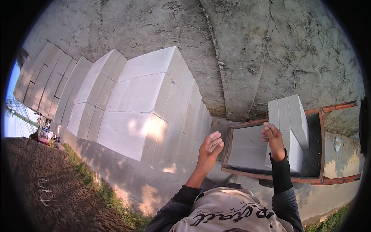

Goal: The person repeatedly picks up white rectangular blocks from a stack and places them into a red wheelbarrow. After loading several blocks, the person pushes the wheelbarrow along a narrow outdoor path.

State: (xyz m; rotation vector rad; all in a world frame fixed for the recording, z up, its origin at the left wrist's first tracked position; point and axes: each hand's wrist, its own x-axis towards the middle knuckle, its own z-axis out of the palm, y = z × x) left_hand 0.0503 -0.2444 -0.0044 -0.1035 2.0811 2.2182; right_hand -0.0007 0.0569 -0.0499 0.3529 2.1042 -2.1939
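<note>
My left hand is raised beside the left end of a cart, its fingers loosely extended and nothing in them. Over the cart, my right hand is held with fingers partly bent and apart, also empty. Whether it touches a block I cannot tell. The cart has a rusty reddish metal frame and a dark bed. Pale grey-white blocks lie flat at its left end. An upper block sits under my right wrist, and several blocks stand upright at the far side.
A tall stack of large pale blocks stands left of me along the rough concrete wall. More blocks are piled farther left. Beside the concrete path run a grass strip and dark soil.
</note>
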